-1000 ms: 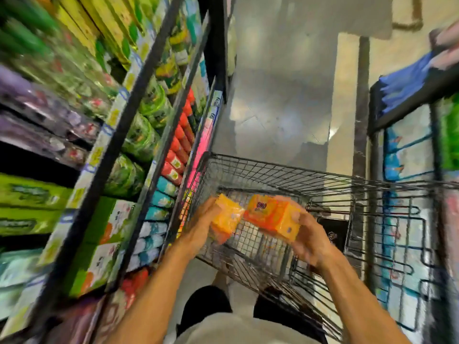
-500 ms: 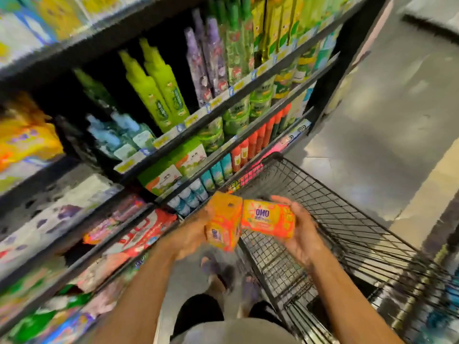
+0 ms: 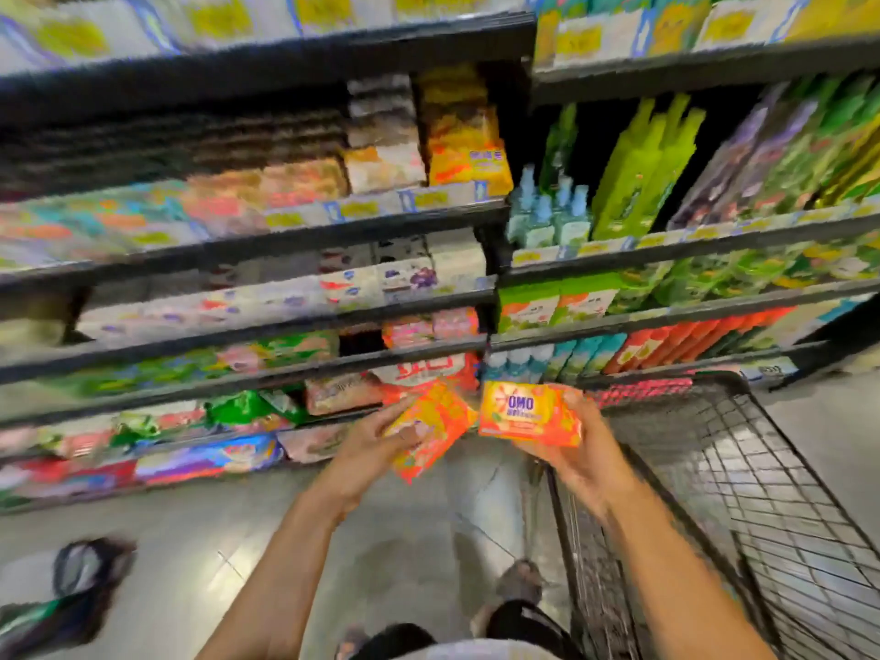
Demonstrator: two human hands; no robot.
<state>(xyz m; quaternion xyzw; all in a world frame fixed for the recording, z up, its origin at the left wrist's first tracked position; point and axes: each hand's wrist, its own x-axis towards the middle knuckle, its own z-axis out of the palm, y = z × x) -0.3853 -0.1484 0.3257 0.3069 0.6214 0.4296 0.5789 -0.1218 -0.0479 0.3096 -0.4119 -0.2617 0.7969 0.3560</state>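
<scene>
In the head view, 2 orange detergent packets are held up in front of the shop shelves [image 3: 285, 369], 1 in each grip. The left packet [image 3: 435, 428] is clasped by the left grip [image 3: 376, 452], whose fingers are curled round its left edge. Its long axis is tilted, running from upper right down to lower left. The right packet [image 3: 528, 414], marked OMO, is cradled from below and behind by the right grip [image 3: 578, 457], and its long axis is kept nearly level, left to right. The 2 packets are seen almost touching at their inner corners. The wire cart [image 3: 743, 473] is found to the right of and below both packets, with its near rim just under the right grip, so the right packet is judged nearer to the basket. The left packet is held over the floor [image 3: 405, 540] and would have to be carried rightward across that rim. Much of the shelving is blurred.
</scene>
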